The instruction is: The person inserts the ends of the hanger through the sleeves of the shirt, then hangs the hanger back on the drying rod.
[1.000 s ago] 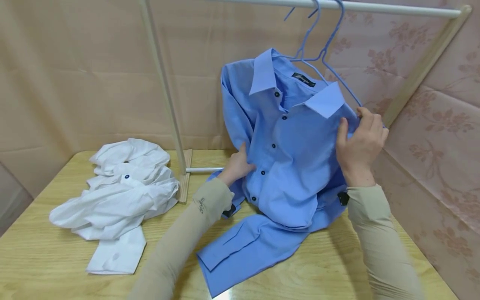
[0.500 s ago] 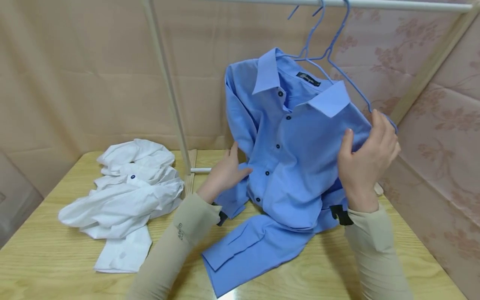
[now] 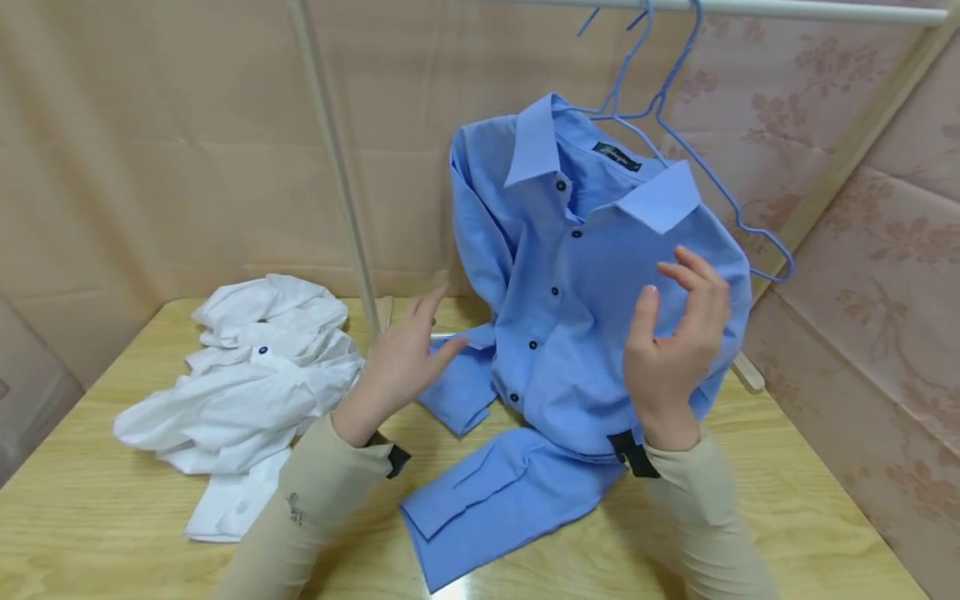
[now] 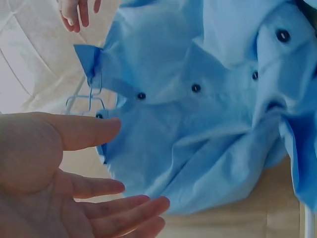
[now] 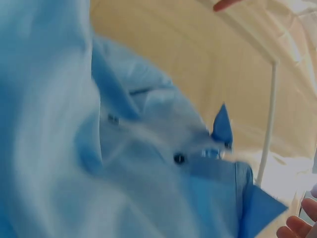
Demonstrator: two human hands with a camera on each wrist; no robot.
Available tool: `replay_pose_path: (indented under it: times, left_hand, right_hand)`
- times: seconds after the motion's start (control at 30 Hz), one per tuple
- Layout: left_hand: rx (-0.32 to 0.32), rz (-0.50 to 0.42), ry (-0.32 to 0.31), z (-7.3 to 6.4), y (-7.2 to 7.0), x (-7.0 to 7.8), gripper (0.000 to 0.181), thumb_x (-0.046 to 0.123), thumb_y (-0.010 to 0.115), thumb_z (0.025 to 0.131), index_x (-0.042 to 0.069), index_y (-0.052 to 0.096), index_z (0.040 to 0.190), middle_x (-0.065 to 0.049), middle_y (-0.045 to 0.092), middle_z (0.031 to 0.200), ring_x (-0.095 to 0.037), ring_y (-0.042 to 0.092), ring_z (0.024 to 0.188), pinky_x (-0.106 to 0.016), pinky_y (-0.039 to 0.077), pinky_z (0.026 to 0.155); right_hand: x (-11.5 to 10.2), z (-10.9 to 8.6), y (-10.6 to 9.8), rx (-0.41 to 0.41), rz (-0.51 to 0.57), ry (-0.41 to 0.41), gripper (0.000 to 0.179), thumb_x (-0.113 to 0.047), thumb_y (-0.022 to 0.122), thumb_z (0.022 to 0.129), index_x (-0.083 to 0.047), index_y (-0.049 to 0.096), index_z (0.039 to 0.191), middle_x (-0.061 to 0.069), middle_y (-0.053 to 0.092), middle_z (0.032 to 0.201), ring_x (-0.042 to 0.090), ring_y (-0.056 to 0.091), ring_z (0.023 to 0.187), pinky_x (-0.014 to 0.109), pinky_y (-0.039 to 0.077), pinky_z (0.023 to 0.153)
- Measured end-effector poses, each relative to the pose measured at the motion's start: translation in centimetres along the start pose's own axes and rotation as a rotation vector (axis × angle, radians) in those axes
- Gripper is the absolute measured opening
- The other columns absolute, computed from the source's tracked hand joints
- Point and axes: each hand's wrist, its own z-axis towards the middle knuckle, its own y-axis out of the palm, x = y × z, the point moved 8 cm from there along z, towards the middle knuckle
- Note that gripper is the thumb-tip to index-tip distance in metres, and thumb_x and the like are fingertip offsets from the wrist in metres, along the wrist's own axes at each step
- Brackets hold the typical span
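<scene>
A blue button-up shirt (image 3: 592, 308) hangs from the rack on a blue wire hanger (image 3: 621, 79), which enters at its collar. Its hem and one long sleeve (image 3: 510, 508) lie on the table. Left of the shirt, my left hand (image 3: 397, 358) is held with fingers extended, apart from the cloth in the left wrist view. My right hand (image 3: 675, 358) is in front of the shirt's right side, its fingers bent loosely and holding nothing. Behind the shirt, a second blue hanger (image 3: 716, 179) shows a bare arm beyond the right shoulder.
A crumpled white shirt (image 3: 270, 392) with a dark button lies on the left of the wooden table (image 3: 90, 508). The clothes rack has a white top rail (image 3: 840, 10), a left post (image 3: 330, 142) and a slanted right post (image 3: 847, 158). Curtains hang behind.
My right hand has let go at the shirt's right shoulder and moved down and left. My left hand has drawn away leftward from the shirt's side. The shirt stays hanging.
</scene>
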Motion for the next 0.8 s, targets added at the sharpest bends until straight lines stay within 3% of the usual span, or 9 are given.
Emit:
replay_pose_path:
  times: [0.23,0.43,0.63,0.8]
  left_hand:
    - [0.05,-0.008,0.004,-1.1,-2.2,-1.7,0.063,0.031,0.058,0.088,0.005,0.032,0.139,-0.017,0.044,0.131,-0.03,0.05,0.109,-0.044,0.045,0.082]
    - [0.079,0.054,0.009,-2.5,-4.0,-3.2,0.06,0.03,0.057,0.089,0.002,0.035,0.137,-0.019,0.043,0.131,-0.036,0.048,0.113,-0.049,0.041,0.089]
    - [0.081,0.126,-0.023,-3.9,-5.2,-5.4,0.058,0.029,0.058,0.088,-0.001,0.039,0.133,-0.022,0.044,0.128,-0.039,0.046,0.113,-0.052,0.037,0.09]
    - [0.122,0.115,-0.062,-4.4,-6.5,-6.9,0.056,0.024,0.058,0.088,-0.004,0.039,0.132,-0.025,0.044,0.128,-0.042,0.045,0.112,-0.054,0.036,0.089]
  right_hand:
    - [0.9,-1.9,2.9,-0.185,0.06,-0.006,0.021,-0.007,0.05,0.087,0.007,0.058,0.1,0.018,0.057,0.115,0.029,0.051,0.107,0.041,0.035,0.092]
    - [0.8,-3.2,5.0,-0.309,0.072,0.018,0.02,-0.007,0.052,0.087,0.003,0.058,0.103,0.013,0.057,0.115,0.026,0.052,0.108,0.041,0.037,0.089]
    - [0.0,-4.3,7.1,-0.442,0.075,0.011,0.023,-0.011,0.053,0.088,0.001,0.057,0.107,0.013,0.058,0.111,0.025,0.054,0.102,0.041,0.04,0.087]
    - [-0.8,-5.6,8.7,-0.539,0.108,0.01,0.023,-0.011,0.055,0.088,0.0,0.058,0.108,0.013,0.059,0.104,0.023,0.056,0.097,0.037,0.043,0.084]
